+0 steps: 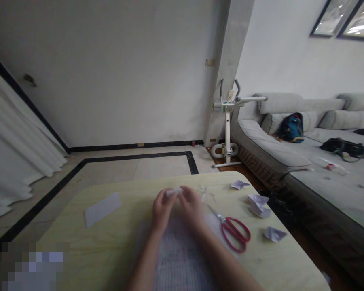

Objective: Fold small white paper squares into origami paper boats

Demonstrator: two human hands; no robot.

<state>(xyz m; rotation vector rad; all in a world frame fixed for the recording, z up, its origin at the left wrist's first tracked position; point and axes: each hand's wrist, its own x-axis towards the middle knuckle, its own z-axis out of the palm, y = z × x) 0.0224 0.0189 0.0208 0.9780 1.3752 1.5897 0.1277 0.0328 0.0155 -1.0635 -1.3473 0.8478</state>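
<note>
Between my two hands is a small piece of folded white paper (173,192), held up over the table. My left hand (161,208) pinches its left side, and my right hand (192,204) grips its right side. Fingers and some blur hide how the paper is folded. Under my forearms lies a sheet of lined paper with writing (182,258). Red-handled scissors (235,232) rest to the right of my right hand, near thin paper scraps (204,195).
Folded paper shapes (259,205) sit along the right side of the pale wooden table (124,250). A white paper rectangle (103,209) lies on the left. Beyond the table are a grey sofa (336,186), a white exercise machine (228,129) and a white curtain (12,153).
</note>
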